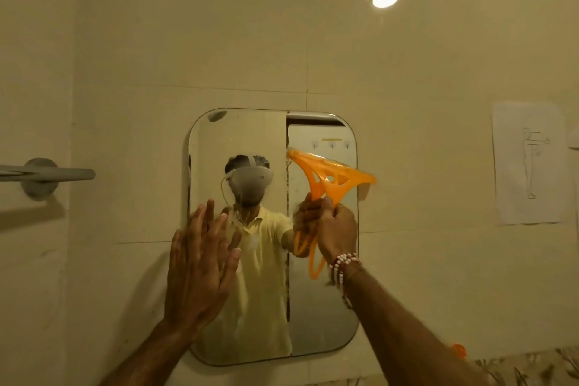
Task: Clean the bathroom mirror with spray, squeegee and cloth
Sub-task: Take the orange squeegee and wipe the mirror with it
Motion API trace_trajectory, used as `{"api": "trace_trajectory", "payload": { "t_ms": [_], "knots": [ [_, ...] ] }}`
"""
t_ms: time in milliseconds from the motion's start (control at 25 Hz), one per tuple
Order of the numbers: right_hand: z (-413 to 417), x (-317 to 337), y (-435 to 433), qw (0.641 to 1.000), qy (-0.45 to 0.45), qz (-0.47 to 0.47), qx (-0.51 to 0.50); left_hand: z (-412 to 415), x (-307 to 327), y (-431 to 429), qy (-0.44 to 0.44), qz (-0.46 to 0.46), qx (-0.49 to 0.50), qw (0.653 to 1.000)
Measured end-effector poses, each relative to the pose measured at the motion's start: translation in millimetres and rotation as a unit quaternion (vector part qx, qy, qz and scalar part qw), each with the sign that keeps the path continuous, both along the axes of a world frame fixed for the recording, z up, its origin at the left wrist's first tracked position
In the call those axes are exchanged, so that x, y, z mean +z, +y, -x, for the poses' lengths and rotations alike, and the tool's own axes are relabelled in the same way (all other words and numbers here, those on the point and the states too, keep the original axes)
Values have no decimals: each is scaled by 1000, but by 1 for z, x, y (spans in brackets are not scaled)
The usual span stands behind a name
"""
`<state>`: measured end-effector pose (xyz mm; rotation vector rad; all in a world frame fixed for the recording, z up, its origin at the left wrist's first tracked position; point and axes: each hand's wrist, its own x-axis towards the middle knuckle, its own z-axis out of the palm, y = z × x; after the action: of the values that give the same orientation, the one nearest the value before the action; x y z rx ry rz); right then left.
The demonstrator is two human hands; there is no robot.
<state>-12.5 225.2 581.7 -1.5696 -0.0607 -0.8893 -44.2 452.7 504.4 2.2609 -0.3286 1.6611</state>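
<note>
Your left hand [200, 263] is raised with flat, spread fingers in front of the lower left part of the mirror [250, 141]; contact with the glass cannot be told. Your right hand [335, 229], beaded bracelet [340, 265] at the wrist, is fisted around the handle of the orange squeegee [329, 174], whose blade sits tilted across the mirror's upper right. Farther left a towel bar [47, 173] juts out; farther right a paper sheet [529, 163] shows a line-drawn figure, with no legible writing.

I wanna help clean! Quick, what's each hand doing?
Left hand: open, fingers spread, holding nothing, by the mirror.
Right hand: closed on the squeegee.
</note>
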Motion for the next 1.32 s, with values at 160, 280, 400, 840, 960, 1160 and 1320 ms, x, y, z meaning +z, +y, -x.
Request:
{"api": "trace_trajectory", "payload": {
  "t_ms": [160, 280, 400, 840, 960, 1160, 1320],
  "knots": [
    [9, 13, 41, 995, 17, -87, 43, 2, -2, 20, 16, 17, 1, 1000],
    [17, 14, 67, 992, 17, -91, 83, 5, -3, 35, 15, 24, 16, 999],
    [24, 8, 95, 994, 7, -57, 92, 8, -2, 47, 17, 28, 26, 999],
    [27, -11, 164, 985, 5, 170, 37, 15, -3, 77, -6, 26, 32, 999],
    [19, -34, 155, 980, 6, 197, 38, 16, -9, 84, 0, 30, 37, 999],
    [23, -95, 140, 968, 3, 251, 31, 15, -20, 73, 18, 36, 21, 999],
    [24, -152, 135, 954, 46, 297, 12, 13, -29, 65, 27, 25, 12, 999]
  ]
}}
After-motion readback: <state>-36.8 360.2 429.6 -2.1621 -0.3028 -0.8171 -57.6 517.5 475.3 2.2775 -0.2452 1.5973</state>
